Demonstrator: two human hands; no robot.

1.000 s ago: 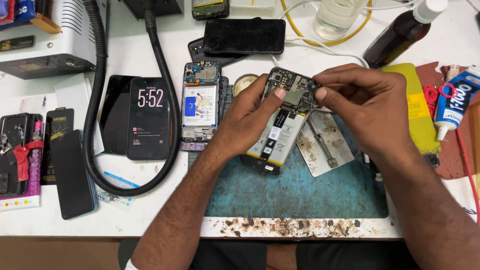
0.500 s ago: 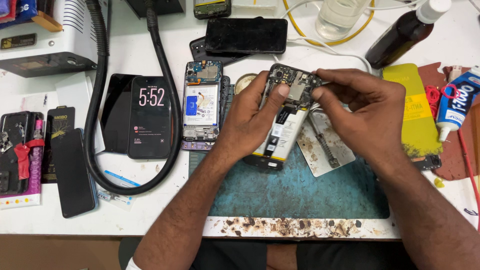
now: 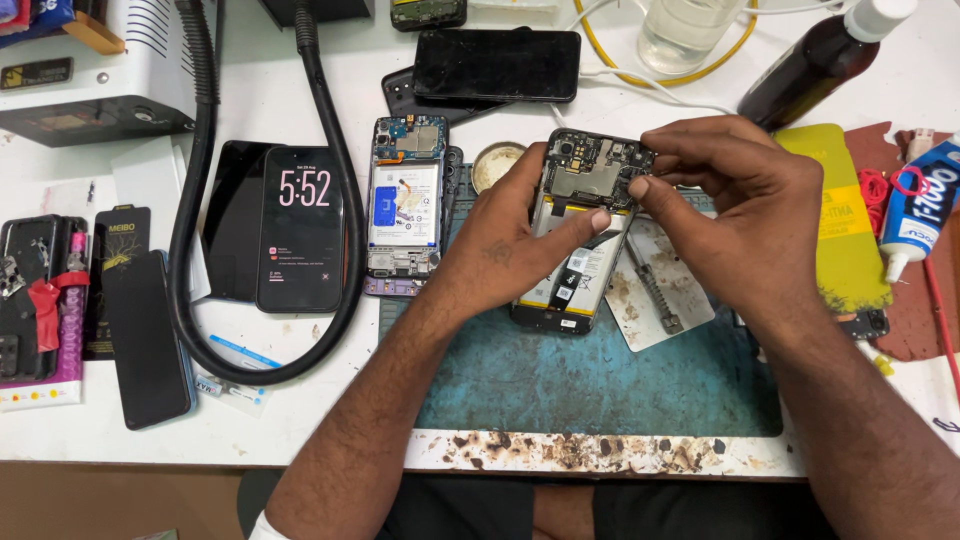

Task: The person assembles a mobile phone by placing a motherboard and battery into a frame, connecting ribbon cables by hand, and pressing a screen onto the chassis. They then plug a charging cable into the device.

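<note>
On the teal mat (image 3: 600, 380), seen from our head camera, we hold an opened phone (image 3: 580, 235) with its back cover off, its top end lifted and its lower end resting on the mat. Our left hand (image 3: 505, 250) cradles it from the left, thumb pressed on the battery area. Our right hand (image 3: 735, 205) comes in from the right, thumb and forefinger pinched together at the circuit board near the phone's top edge; whether a small part sits between those fingertips we cannot tell.

We judge the risks as follows. The pinch is on exposed electronics, so too hard a pull could tear a thin ribbon cable or bend a connector. The phone is propped only by our left hand, so a slip could drop it onto the metal plate (image 3: 660, 285) beside it. A loose screw could also roll off into the charred clutter along the mat's front edge.

Counting: two opened phones, ours and a second one (image 3: 405, 205) lying just left of the mat; one lit phone (image 3: 300, 240) further left; one dark bottle (image 3: 815, 65); one glue tube (image 3: 915, 215); one black hose (image 3: 195, 200).
</note>
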